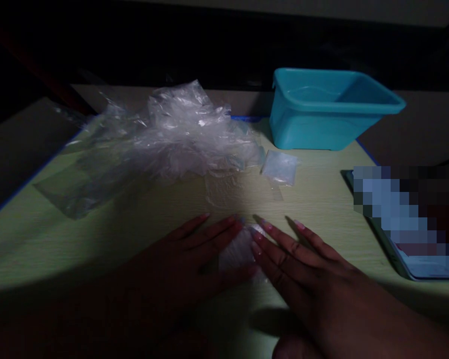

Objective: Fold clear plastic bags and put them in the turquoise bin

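Observation:
My left hand and my right hand both lie flat on the pale green table, fingers stretched out. Between them a small folded clear plastic bag is pressed down, partly covered by the fingertips of both hands. Farther back lies another small folded plastic bag, flat on the table and touched by neither hand.
A loose heap of crumpled clear plastic bags fills the left back of the table. A turquoise plastic tub stands at the back right. A tablet-like device lies at the right edge. The room is dark.

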Demonstrator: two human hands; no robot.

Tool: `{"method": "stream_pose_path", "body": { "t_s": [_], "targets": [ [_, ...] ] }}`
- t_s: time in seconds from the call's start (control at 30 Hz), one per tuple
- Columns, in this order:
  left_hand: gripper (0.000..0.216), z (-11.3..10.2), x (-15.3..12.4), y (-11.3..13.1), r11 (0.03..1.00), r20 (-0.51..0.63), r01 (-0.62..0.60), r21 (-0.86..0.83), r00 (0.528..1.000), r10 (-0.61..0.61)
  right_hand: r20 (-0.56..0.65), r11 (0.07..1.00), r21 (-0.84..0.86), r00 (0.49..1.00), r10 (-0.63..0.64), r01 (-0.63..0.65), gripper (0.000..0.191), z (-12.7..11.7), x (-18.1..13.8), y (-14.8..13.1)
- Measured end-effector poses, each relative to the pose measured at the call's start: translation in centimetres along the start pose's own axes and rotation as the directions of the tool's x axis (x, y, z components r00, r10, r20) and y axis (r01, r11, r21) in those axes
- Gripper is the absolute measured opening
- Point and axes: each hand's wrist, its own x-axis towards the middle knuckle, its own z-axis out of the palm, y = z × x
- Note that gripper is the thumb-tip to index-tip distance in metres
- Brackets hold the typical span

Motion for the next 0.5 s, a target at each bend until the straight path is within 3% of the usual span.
{"method": "stream_pose_path", "body": {
  "t_s": [0.13, 0.33, 0.5],
  "targets": [
    [0.076, -0.56, 0.14, -0.36, 0.998, 0.02, -0.062, 0.019, 0.998, 0.061, 0.022, 0.999, -0.043, 1.0, -0.017, 0.018, 0.069, -0.13, -0.16, -0.1],
    [0.062, -0.53, 0.13, -0.58, 0.997, -0.19, -0.039, 0.067, 0.98, 0.052, 0.073, 0.992, -0.116, 0.997, -0.039, 0.048, 0.071, -0.03, -0.41, -0.18],
    [0.051, -0.6, 0.11, -1.03, 0.988, -0.227, -0.14, 0.073, 0.962, 0.153, 0.055, 0.988, -0.144, 0.997, -0.055, 0.062, 0.068, 0.14, -0.5, -0.26]
  ]
}}
